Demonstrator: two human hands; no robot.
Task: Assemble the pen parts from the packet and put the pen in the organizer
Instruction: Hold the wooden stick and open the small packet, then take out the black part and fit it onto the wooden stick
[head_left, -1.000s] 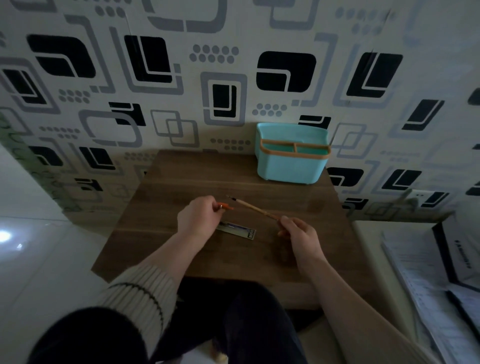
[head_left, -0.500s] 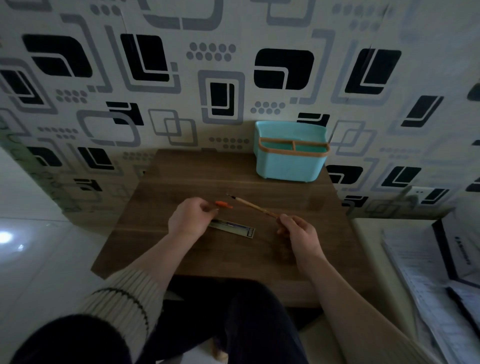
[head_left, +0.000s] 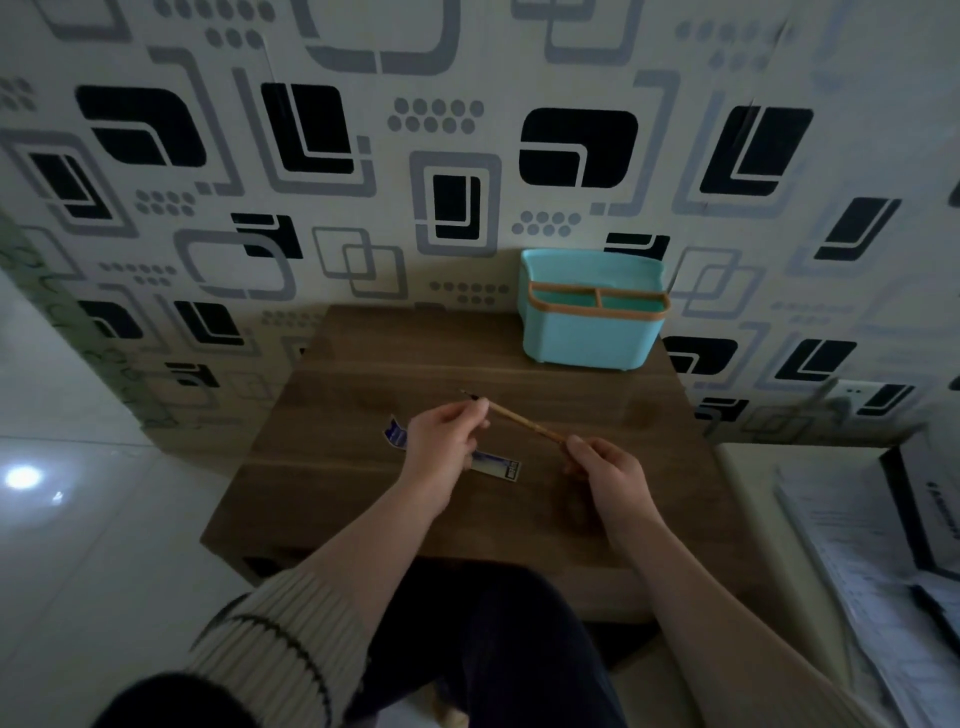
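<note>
A thin brown pen (head_left: 524, 422) is held slanted above the wooden table (head_left: 597, 410), its dark tip pointing to the far left. My right hand (head_left: 605, 470) pinches its rear end. My left hand (head_left: 444, 441) has its fingertips closed around the pen just behind the tip. The orange piece seen earlier is hidden. The flat blue-and-white packet (head_left: 500, 466) lies on the table under my left hand, and its torn end (head_left: 396, 433) sticks out to the left. The turquoise organizer (head_left: 587, 338), with an orange rim and two compartments, stands at the table's far right against the wall.
A patterned wall rises directly behind the table. At the right, a lower pale surface carries stacked papers (head_left: 862, 551) and a dark box (head_left: 930, 499). White tiled floor (head_left: 93, 519) lies to the left. My dark-clothed lap sits at the near table edge.
My left hand has moved right and away from me to the pen's front end. The orange piece in its fingers is no longer visible. The packet's left end has come into view.
</note>
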